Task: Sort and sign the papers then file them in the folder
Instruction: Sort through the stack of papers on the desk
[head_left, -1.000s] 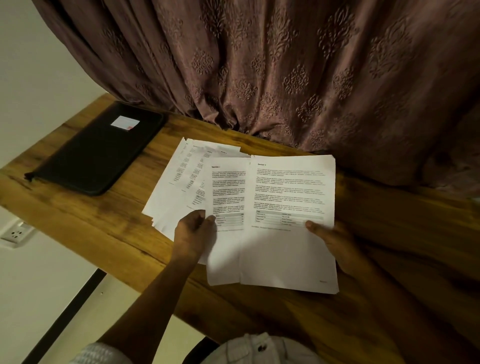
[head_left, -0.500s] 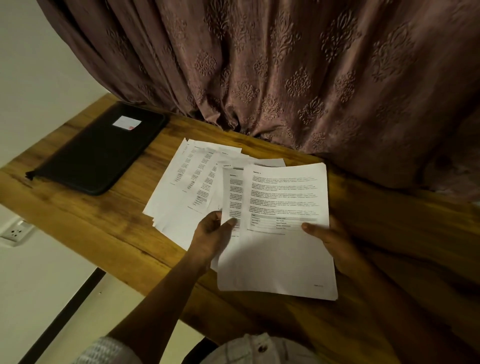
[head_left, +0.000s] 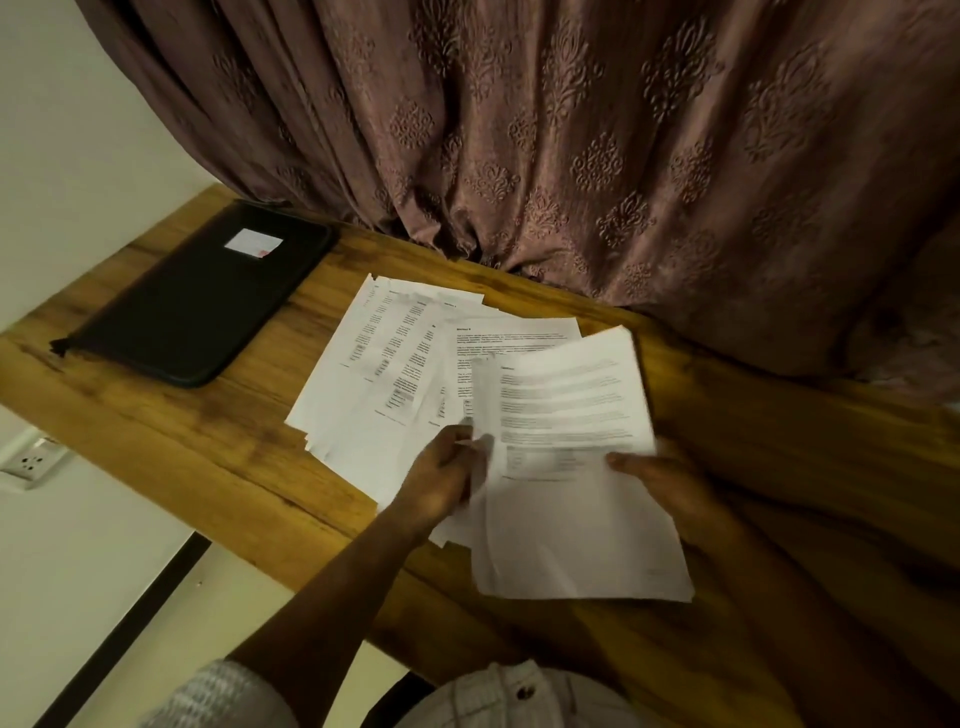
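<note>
— So, starting from the left: what hems the table in?

— Low at the far left, a white wall socket (head_left: 31, 460) sits below the brown wooden table (head_left: 156, 431). On the table's left end lies a flat black zipped folder (head_left: 197, 296) with a pale label. It is closed, with one end close to the near-left edge.

— Any bare room?

— A band of bare wood runs between the folder and the fan of white printed papers (head_left: 374, 374), and in front of both as far as the near edge. At the right there is a broad bare stretch in shadow. A mauve patterned curtain (head_left: 571, 130) hangs along the far edge, meeting the table behind the papers.

— And the grips?

— The left grip (head_left: 441, 478) is at the fan's near right corner, its fingers curled against the paper edges. Blur hides whether it pinches anything. Just to its right, a single white printed sheet (head_left: 571, 467) sits tilted, overlapping the fan. The right grip (head_left: 670, 488) holds that sheet's right edge, thumb on top. The sheet spans the gap between the two grips.
</note>
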